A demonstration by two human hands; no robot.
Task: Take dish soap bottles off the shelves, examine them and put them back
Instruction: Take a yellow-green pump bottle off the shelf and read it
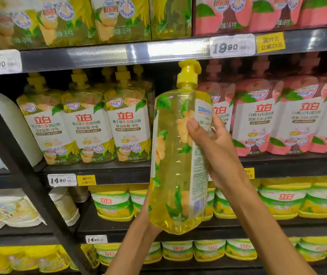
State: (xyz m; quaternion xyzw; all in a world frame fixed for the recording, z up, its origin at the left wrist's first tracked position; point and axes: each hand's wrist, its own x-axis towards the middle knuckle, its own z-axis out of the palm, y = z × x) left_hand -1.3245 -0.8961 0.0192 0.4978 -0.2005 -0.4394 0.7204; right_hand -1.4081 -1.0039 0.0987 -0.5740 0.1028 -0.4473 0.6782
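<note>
I hold a clear yellow plastic dish soap bottle with a yellow pump cap upright in front of the dark metal store shelves. My right hand grips its middle from three o'clock, thumb curled across the near face. My left hand sits behind its base at seven o'clock, mostly hidden, so I cannot tell its grip. Matching yellow bottles with white labels stand shelved at nine o'clock, pink ones at three.
</note>
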